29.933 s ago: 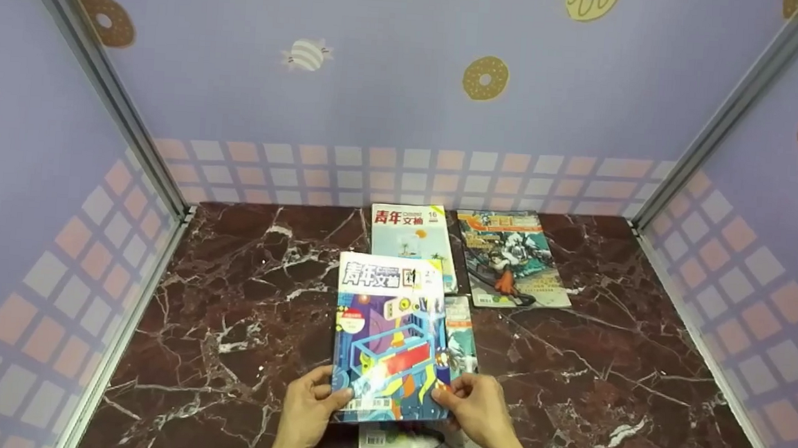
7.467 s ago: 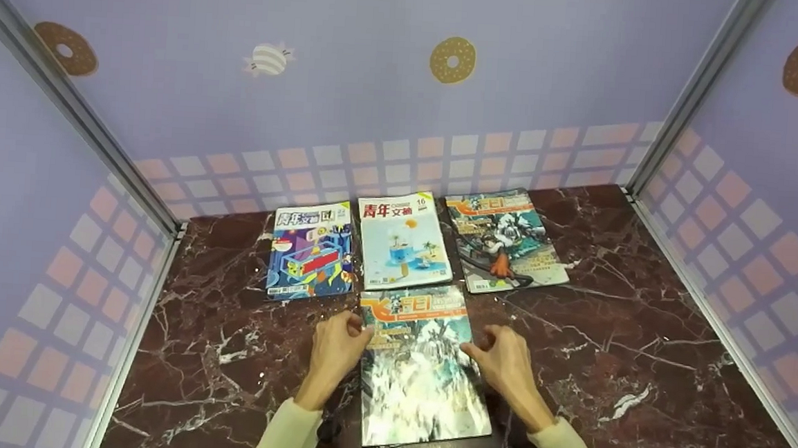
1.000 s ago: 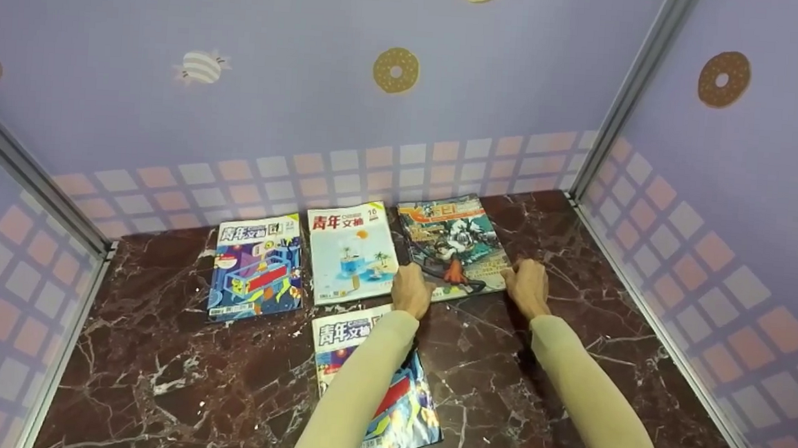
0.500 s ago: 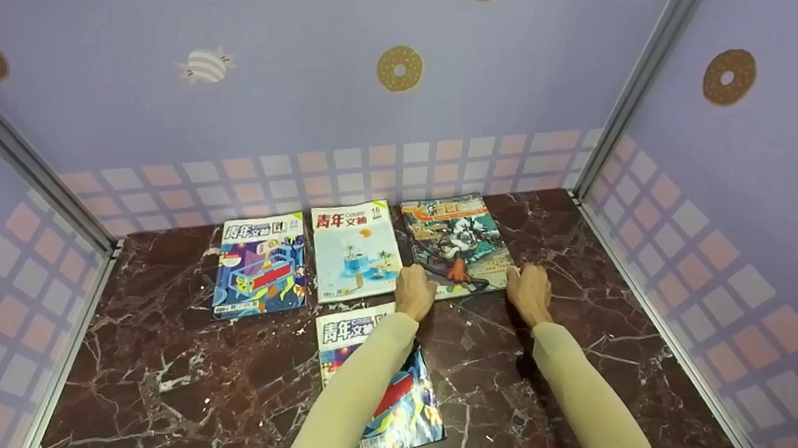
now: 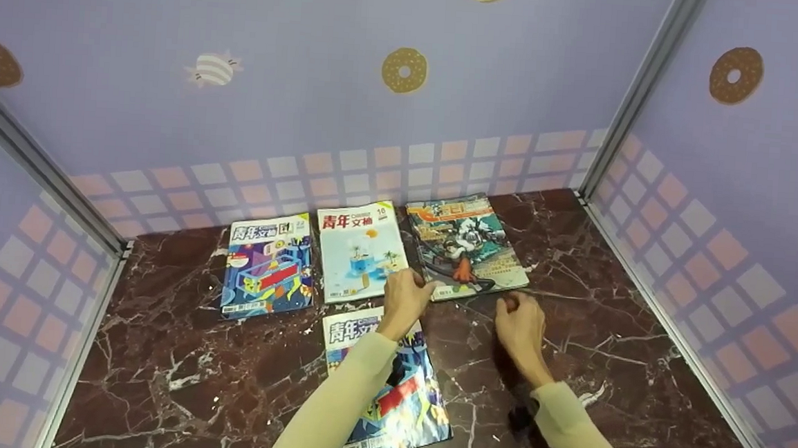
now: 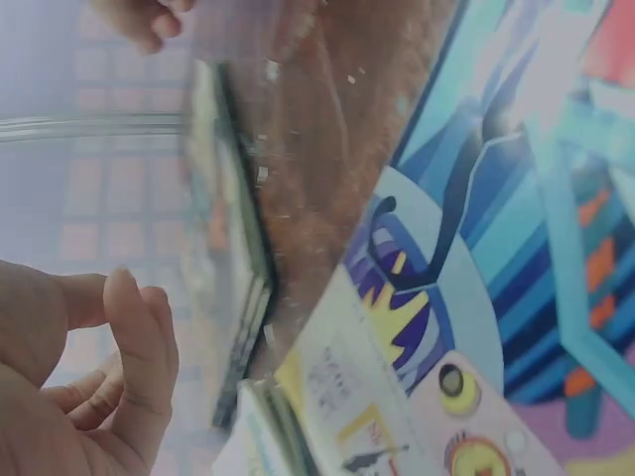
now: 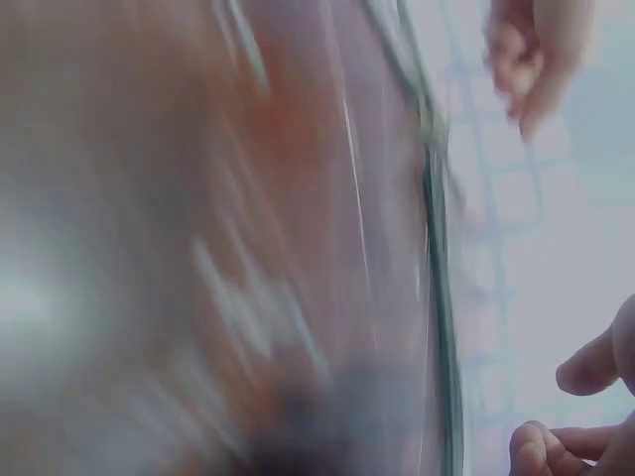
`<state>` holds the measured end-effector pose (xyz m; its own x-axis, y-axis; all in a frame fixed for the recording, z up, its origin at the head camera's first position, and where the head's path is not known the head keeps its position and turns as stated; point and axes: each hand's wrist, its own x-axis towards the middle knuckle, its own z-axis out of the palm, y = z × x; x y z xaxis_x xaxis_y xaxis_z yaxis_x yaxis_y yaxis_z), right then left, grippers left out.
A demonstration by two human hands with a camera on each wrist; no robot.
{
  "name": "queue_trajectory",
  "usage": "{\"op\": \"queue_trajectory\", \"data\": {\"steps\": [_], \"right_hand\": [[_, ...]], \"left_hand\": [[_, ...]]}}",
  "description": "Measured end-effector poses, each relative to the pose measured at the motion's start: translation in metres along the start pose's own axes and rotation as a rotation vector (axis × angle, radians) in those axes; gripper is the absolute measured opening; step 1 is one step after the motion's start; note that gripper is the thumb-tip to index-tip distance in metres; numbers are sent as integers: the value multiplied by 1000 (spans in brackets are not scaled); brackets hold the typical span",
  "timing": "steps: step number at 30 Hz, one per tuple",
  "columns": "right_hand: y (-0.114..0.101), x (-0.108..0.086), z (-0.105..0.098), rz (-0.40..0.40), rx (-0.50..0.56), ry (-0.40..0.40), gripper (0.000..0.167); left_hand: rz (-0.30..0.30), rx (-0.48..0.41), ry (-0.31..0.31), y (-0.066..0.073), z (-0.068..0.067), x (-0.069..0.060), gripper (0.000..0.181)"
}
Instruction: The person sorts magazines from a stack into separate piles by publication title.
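Observation:
My left hand (image 5: 406,300) hovers between the white beach-cover magazine (image 5: 356,259) and the green comic magazine (image 5: 464,238), fingers loosely curled around nothing. My right hand (image 5: 521,328) is just off the comic magazine's lower right corner, likewise holding nothing. Both hands look apart from the magazines. In the left wrist view, the left hand's fingers (image 6: 139,357) bend with a gap to the thumb. A purple-and-blue magazine (image 5: 424,378) lies near me, partly hidden by the left forearm. Its lookalike, another purple magazine (image 5: 268,271), lies back left.
The three back magazines form a row along the purple patterned wall (image 5: 309,108). Beneath them is a dark red marbled tabletop (image 5: 170,335). Side panels (image 5: 770,274) enclose it left and right. The right wrist view is badly blurred.
In the last half second both hands have let go of the back right comic magazine and drawn toward me. The front comic magazine from 7.5 seconds ago is gone; a purple one lies there now.

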<state>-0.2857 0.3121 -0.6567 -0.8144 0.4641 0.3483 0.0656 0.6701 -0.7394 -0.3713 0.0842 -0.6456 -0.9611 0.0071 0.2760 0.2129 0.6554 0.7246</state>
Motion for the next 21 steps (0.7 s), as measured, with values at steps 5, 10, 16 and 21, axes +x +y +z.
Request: {"op": "queue_trajectory", "data": {"steps": [5,10,16,21], "right_hand": [[-41,-45,-22,-102,72,-45,27],[-70,-82,-37,-122,73,-130,29],[-71,-111,-40,-143,54,-226,34],[-92,-127,-53,-62,-38,-364,28]], "left_hand": [[48,58,69,-27,-2,-14,21],[124,3,99,-6,-60,-55,21],[123,52,88,41,-139,-111,22],[76,74,51,32,-161,-139,23]]}}
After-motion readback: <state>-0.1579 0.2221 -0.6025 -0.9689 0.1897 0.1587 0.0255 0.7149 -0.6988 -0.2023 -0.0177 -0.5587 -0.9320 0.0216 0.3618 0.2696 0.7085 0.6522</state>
